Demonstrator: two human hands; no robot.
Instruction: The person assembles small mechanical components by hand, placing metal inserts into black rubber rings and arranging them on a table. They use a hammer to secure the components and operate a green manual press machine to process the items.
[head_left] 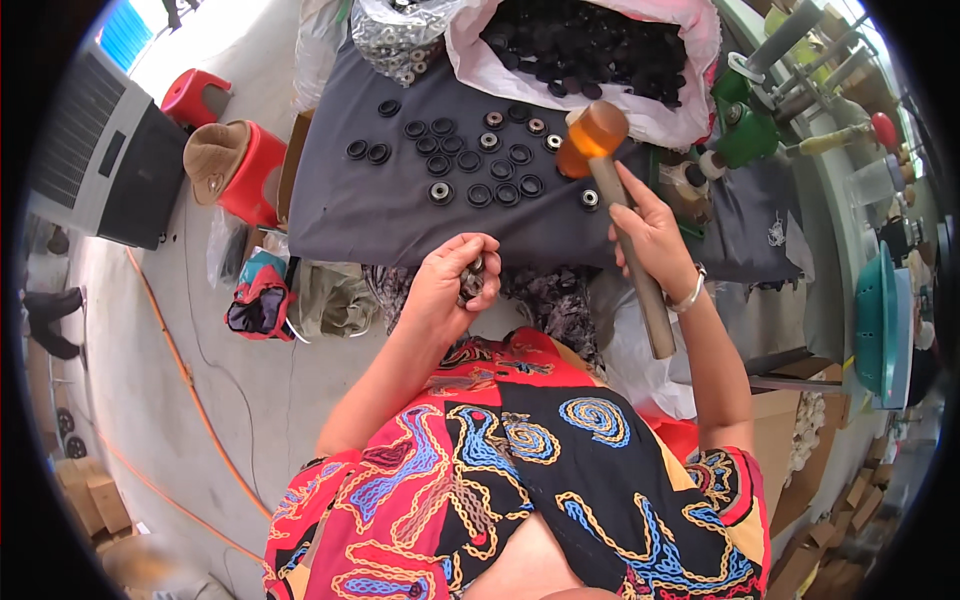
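My right hand (655, 240) is wrapped round the wooden handle of a mallet (603, 128) with an amber, see-through head, raised over the right part of the dark cloth-covered table (345, 215). Just off the table's near edge, my left hand (445, 285) curls around several small metal bearings (472, 279), partly hidden by the fingers. Black rings (479, 205) lie scattered over the cloth between and beyond my hands. A few of them have a shiny metal bearing in the middle, such as the black wheel (440, 192) nearest my left hand.
At the table's back stand a white sack (462, 50) of black parts and a clear bag (395, 50) of metal bearings. Green machinery (745, 135) borders the right side. Red stools (255, 185), a grey air cooler (105, 150) and an orange hose (175, 350) are on the left.
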